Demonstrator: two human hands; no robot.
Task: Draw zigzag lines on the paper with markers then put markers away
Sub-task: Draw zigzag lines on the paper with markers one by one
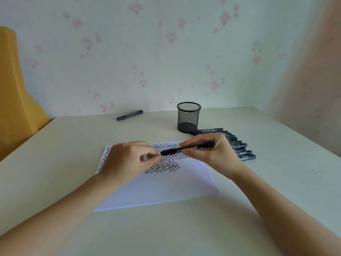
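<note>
1 sheet of paper (158, 187) at centre of the table (258, 200). 1 mesh cup (188, 117) at 12 o'clock. Markers: 1 held marker (186, 149) over the sheet, 1 lone marker (129, 115) at 11 o'clock, approx. 10 in a marker row (239, 146) at 2 o'clock; exact no. unclear, partly hidden. 2 hands: left hand (127, 163), right hand (212, 152).

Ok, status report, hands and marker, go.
Left hand and right hand grip one marker above the paper. Mesh cup empty. Nothing in the way.
</note>
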